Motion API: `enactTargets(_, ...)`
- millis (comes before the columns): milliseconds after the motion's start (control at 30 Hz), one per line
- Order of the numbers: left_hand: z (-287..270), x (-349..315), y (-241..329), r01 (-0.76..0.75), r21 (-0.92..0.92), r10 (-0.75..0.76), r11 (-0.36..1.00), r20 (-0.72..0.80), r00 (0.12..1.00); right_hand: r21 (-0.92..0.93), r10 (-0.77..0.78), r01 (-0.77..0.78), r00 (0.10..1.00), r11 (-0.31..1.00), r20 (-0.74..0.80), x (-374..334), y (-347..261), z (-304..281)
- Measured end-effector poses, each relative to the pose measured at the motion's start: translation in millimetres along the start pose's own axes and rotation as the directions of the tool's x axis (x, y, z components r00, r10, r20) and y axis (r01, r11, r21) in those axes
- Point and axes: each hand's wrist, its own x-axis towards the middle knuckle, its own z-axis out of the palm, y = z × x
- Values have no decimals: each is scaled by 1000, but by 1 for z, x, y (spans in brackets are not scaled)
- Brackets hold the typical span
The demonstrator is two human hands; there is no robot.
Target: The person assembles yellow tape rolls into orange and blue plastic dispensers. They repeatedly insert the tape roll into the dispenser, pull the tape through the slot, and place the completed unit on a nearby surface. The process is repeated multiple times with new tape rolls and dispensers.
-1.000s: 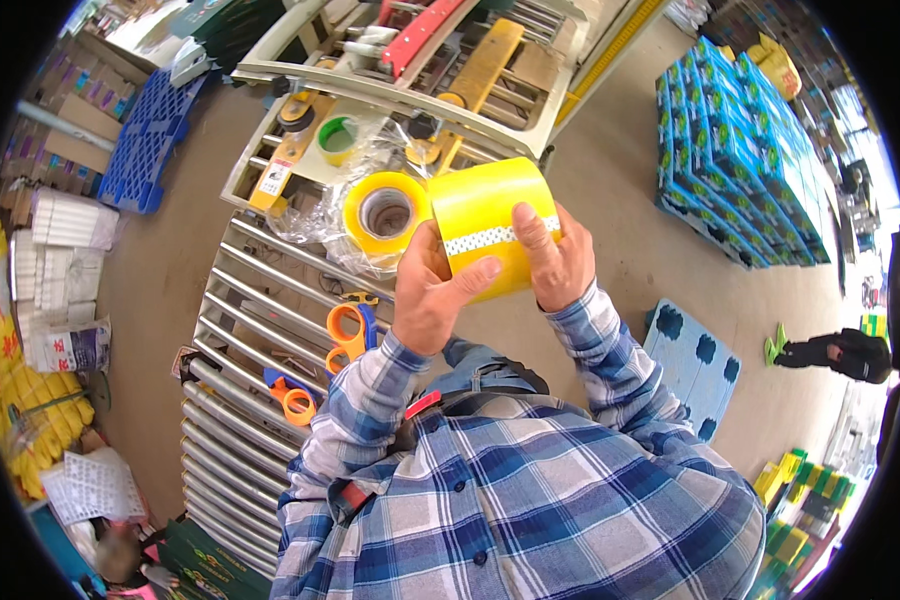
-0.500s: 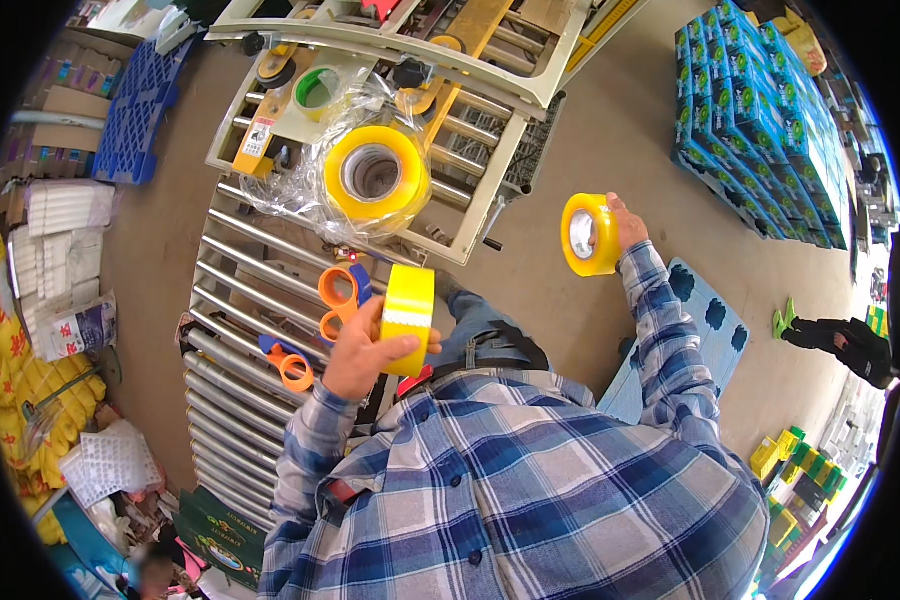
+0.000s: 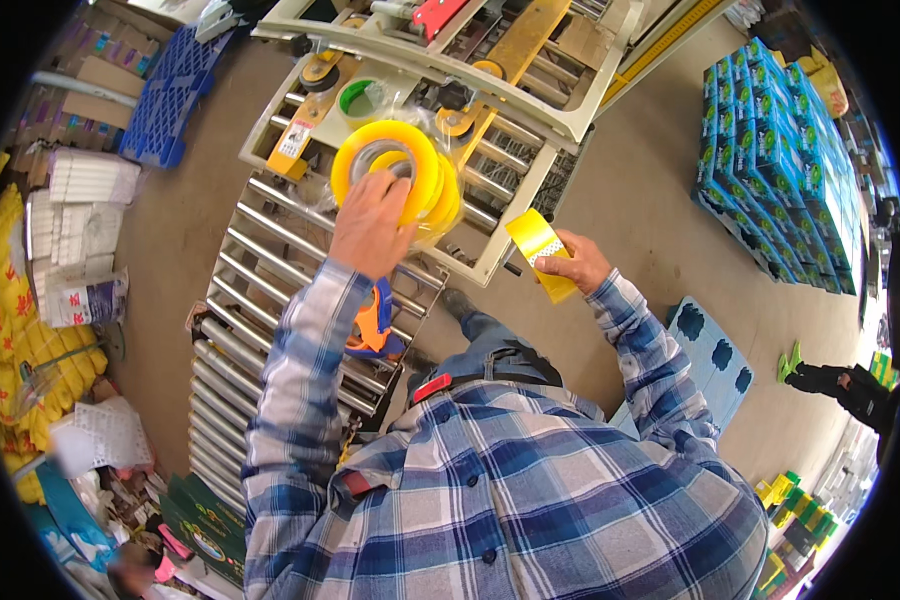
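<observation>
My left hand [image 3: 370,222] is closed on a roll of yellow packing tape [image 3: 346,160], with fingers hooked into its core. That roll overlaps more yellow tape rolls [image 3: 444,205] in clear plastic wrap behind it; whether they touch, I cannot tell. Off to the right, my right hand [image 3: 582,265] grips another yellow tape roll [image 3: 536,238], held edge-on with its thumb across the outer face. Just below my left hand, orange-and-blue tape dispensers [image 3: 375,325] lie on the metal rollers, partly covered by my wrist.
A roller conveyor [image 3: 260,235] runs toward a pale-framed machine [image 3: 510,110] with yellow bars. A tape roll with a green core [image 3: 354,99] sits on the machine. Stacked blue cartons [image 3: 770,160] stand right, beyond a light-blue pallet [image 3: 710,345]. A person in black [image 3: 840,390] is at far right.
My left hand has moved up and forward with its tape roll to the wrapped rolls. My right hand has come inward and lower, turning its roll edge-on. The view has shifted slightly.
</observation>
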Motion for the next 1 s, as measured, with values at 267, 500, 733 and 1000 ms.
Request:
enactTargets(267, -42, -63, -14, 288, -243, -345, 926, -239, 907, -398, -59, 129, 981, 908, 184, -31, -10, 37)
enactTargets(500, 21, -215, 19, 496, -716, -372, -491, 688, 623, -332, -441, 631, 750, 701, 493, -35, -6, 146)
enactTargets(733, -31, -255, 12, 162, -851, -355, -500, 372, 857, -129, -468, 799, 465, 588, 752, -50, -75, 223)
enactTargets(1000, -104, -313, 37, 226, -887, -466, 404, 14, 885, 58, -105, 90, 696, 994, 710, -82, -95, 293)
